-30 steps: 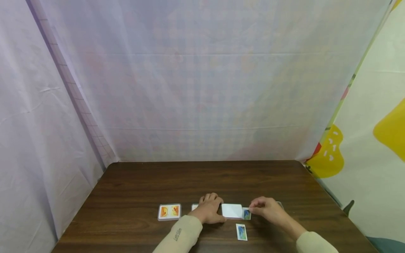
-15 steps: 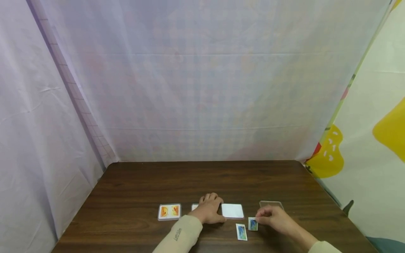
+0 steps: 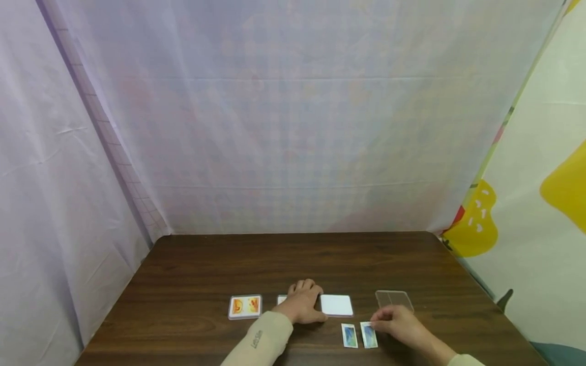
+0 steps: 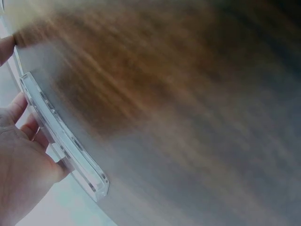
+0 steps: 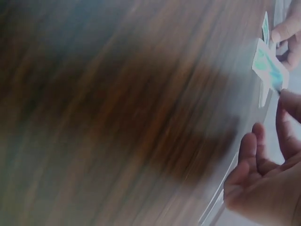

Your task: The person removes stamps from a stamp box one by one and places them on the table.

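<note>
My left hand (image 3: pixel 302 303) rests over the left end of a flat clear plastic case (image 3: pixel 337 305) with a blank white face, thumb and index finger at its near and far corners. The left wrist view shows this case (image 4: pixel 66 136) edge-on beside the fingers. My right hand (image 3: pixel 399 324) pinches the upper edge of a small white-bordered picture card (image 3: pixel 369 334), blue and green. In the right wrist view the pinched card (image 5: pixel 269 68) is tilted between thumb and fingertip. A similar card (image 3: pixel 349 335) lies flat just left of it.
A clear, see-through tray or lid (image 3: pixel 394 297) lies beyond my right hand. At left sits a case with orange pictures (image 3: pixel 245 306). Another white-faced case (image 3: pixel 281 299) is mostly hidden under my left hand. A pale curtain (image 3: pixel 293 152) hangs behind the brown table (image 3: pixel 274 259).
My right hand has drawn the small card away from the white-faced case, toward me and slightly right, to beside the similar card. The see-through piece is uncovered. My left hand stays put.
</note>
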A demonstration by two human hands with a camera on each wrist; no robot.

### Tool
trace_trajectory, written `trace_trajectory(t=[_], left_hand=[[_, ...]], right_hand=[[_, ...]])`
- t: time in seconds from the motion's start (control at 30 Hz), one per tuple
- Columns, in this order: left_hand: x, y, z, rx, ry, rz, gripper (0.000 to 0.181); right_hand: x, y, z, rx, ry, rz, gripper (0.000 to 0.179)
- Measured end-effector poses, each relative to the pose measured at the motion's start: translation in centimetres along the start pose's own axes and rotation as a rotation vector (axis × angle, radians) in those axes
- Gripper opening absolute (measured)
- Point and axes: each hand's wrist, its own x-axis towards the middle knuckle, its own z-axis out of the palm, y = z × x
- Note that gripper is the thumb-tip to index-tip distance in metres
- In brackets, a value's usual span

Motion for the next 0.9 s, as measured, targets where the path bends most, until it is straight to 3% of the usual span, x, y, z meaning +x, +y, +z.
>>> trace_trajectory(t=[0.23, 0.43, 0.9], left_hand=[[0.0, 0.0, 0.2, -0.004, -0.004, -0.003, 0.061], [0.0, -0.1, 0.2, -0.003, -0.002, -0.004, 0.061], [0.1, -0.1, 0.3, -0.009, 0.006, 0.000, 0.061]], right_hand=[[0.2, -0.5, 0.8, -0.067, 0.099, 0.081, 0.008], [0.2, -0.9, 1.2, -0.087, 0.128, 0.152, 0.010], [0.3, -0.8, 0.8, -0.090, 0.127, 0.134, 0.016]])
